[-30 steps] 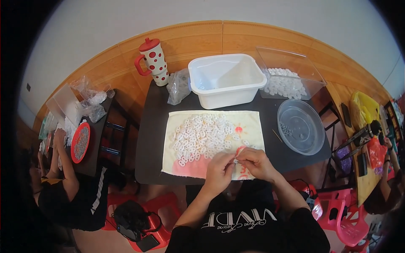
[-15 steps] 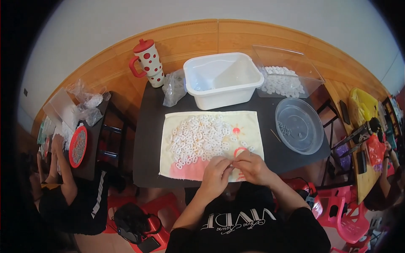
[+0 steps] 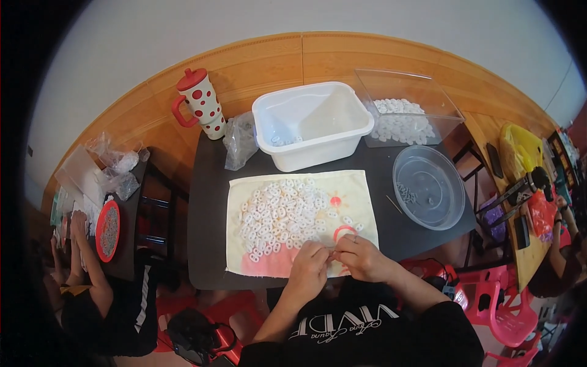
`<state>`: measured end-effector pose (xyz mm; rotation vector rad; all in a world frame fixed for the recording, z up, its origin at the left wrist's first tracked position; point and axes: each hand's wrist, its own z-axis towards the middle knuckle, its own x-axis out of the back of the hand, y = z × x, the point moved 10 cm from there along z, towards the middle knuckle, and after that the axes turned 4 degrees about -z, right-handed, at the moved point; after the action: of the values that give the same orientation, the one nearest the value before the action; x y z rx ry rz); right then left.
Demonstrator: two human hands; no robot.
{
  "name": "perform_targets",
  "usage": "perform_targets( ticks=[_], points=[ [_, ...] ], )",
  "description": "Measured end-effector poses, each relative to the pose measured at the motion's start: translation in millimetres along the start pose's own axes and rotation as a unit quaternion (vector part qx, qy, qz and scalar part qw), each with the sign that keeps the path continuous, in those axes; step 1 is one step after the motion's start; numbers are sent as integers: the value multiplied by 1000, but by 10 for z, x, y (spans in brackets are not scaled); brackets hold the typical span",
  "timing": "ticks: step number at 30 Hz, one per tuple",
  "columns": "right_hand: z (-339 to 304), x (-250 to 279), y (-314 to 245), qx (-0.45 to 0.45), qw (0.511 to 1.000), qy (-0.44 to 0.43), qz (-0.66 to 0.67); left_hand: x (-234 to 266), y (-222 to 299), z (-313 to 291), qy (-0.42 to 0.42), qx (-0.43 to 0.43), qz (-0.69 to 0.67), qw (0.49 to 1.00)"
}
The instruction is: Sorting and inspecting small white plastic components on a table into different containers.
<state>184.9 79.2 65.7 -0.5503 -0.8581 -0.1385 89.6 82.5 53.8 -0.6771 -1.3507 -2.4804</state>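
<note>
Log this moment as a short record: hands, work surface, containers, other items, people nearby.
Hands: left hand and right hand close together at the fingertips, above the cloth's near edge; anything between them is too small to identify
Work surface: pale cloth on a dark table, bearing a heap of white pieces
Containers: white tub; clear box with white pieces; round clear dish with small grey pieces
Other items: spotted tumbler, plastic bag
People nearby: one each side
</note>
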Motion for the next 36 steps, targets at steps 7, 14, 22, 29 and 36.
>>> perform_targets(
  ticks=[7,14,22,29,36],
  points=[
    [7,-42,40,3,1000,-4,17,-17,0,12,-7,3,19,1000],
    [31,-36,-34,27,1000,-14,8,-78,16,-27,-32,-5,50,998],
    [-10,-15,-51,5,1000,-2,-31,-2,-16,-86,3,-17,-1,1000],
    [262,1582,388,-90,929,294,-205,201,-83,-143,85,29,-91,992],
    [645,2777,1348,-123,883,368,-264,276,-12,-82,92,-38,-107,989]
  ],
)
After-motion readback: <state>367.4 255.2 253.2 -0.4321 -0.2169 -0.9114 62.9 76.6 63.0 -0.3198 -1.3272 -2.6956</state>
